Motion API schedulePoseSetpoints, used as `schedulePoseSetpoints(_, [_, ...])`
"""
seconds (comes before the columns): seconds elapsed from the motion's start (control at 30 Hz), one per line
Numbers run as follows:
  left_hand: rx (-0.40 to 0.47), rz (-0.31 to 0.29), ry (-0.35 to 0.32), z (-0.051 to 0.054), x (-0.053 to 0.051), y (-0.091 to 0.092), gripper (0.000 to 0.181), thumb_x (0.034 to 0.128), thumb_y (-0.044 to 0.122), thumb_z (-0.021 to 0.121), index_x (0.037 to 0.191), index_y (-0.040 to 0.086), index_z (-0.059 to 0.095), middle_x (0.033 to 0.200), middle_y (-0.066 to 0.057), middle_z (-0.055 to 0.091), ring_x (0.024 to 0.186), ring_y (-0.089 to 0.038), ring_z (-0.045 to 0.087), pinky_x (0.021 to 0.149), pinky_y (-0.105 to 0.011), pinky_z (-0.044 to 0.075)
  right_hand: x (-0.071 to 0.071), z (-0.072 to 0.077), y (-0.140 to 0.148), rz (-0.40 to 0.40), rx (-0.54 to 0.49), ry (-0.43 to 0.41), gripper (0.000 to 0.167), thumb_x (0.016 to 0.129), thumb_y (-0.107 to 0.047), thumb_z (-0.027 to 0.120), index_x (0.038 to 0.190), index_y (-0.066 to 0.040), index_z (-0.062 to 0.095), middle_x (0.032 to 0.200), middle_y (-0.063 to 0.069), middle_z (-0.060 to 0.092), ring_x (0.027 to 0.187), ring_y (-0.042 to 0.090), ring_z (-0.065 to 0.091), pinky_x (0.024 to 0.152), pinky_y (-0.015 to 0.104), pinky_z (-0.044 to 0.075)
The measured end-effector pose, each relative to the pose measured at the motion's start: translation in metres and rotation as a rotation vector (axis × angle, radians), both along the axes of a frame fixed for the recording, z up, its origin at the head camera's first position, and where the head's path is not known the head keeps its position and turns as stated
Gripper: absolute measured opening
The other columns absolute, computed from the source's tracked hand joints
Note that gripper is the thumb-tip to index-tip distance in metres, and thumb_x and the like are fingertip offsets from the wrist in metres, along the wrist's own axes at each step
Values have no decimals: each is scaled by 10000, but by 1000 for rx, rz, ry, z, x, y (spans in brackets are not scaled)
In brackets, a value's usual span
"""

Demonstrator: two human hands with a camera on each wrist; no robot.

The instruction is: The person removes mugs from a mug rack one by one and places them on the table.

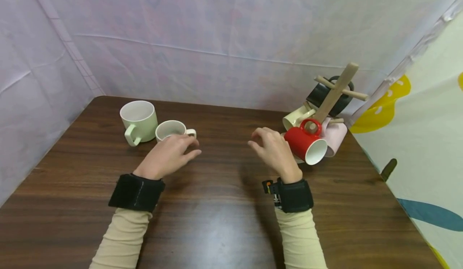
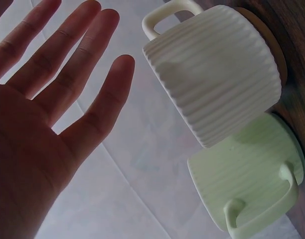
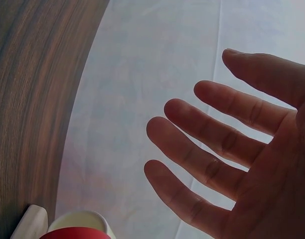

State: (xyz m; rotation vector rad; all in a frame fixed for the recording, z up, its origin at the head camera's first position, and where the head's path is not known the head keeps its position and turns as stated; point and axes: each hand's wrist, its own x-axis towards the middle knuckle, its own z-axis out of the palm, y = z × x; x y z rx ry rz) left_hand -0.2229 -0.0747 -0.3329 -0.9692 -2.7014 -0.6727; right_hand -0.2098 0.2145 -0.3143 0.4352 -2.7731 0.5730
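My left hand (image 1: 167, 155) hovers just in front of a white ribbed mug (image 2: 217, 74), hiding part of it in the head view. In the left wrist view its fingers are spread, apart from the mug. A pale green mug (image 1: 141, 120) stands upright to the left, its handle toward me. My right hand (image 1: 275, 150) is held above the table left of a red mug (image 1: 302, 142), fingers relaxed and nothing in them. That red mug hangs tilted by its handle on a wooden mug rack (image 1: 336, 94), its mouth facing right and toward me.
Also on the rack are a black mug (image 1: 320, 96), a cream mug (image 1: 294, 118) and a pale pink mug (image 1: 334, 136). The rack's pegs stick out sideways at the table's back right. A white cloth wall (image 1: 217, 40) rises behind the brown wooden table (image 1: 217, 188).
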Motion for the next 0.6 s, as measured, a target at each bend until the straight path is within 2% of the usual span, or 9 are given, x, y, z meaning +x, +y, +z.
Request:
schedulePoseSetpoints(0.17, [-12, 2, 11, 0, 1, 2, 166, 973, 180, 702, 1060, 39, 715, 964, -77, 702, 819, -226, 661, 730, -420, 528, 1, 2, 1, -5, 0, 11, 179, 925, -155, 746, 1042, -24, 709, 1050, 138, 709, 933, 327, 667, 767, 498, 542])
schedulePoseSetpoints(0.37, [-33, -33, 86, 2, 5, 13, 193, 955, 180, 724, 1050, 14, 713, 961, -97, 700, 808, -235, 674, 732, -413, 542, 4, 7, 9, -18, -51, -5, 203, 933, -150, 736, 1072, -5, 704, 1079, 160, 708, 948, 340, 661, 790, 499, 543])
schedulePoseSetpoints(0.5, [-63, -85, 157, 5, 15, 30, 189, 944, 204, 740, 1023, 34, 716, 952, -92, 699, 806, -232, 675, 725, -400, 549, 8, 14, 29, -17, -164, 99, 159, 927, -93, 726, 1032, 25, 706, 1005, 176, 718, 884, 332, 662, 782, 465, 525])
schedulePoseSetpoints(0.6, [-106, -115, 224, 9, 26, 41, 183, 943, 242, 741, 992, 68, 710, 917, -60, 687, 787, -222, 662, 690, -384, 540, 13, 20, 47, -77, -284, 204, 116, 933, -49, 708, 1008, 41, 711, 948, 186, 721, 814, 263, 665, 735, 338, 497])
